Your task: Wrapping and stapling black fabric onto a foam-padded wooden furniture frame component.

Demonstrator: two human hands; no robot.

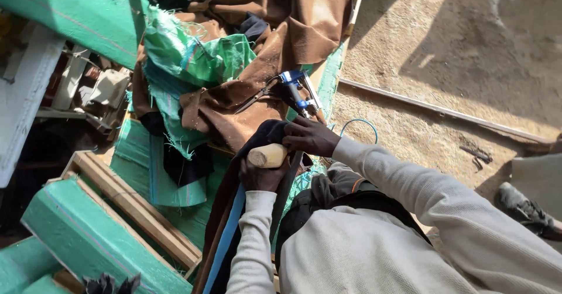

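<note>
My left hand (261, 176) is closed around a tool with a pale wooden handle (267, 155), held level above a wooden frame. My right hand (311, 136) pinches the edge of dark fabric (264, 135) just beside that handle. Both arms wear light grey sleeves. A blue and silver staple gun (297, 89) lies on brown fabric (246, 104) just beyond my right hand, next to a pair of dark scissors (260, 95).
Green woven sheeting (187, 57) is heaped over the brown fabric at the upper left. Green-covered wooden frames (88, 229) lie at the lower left. Sandy ground (456, 42) with a metal strip (445, 111) runs on the right, and a dark shoe (527, 209) is at the right edge.
</note>
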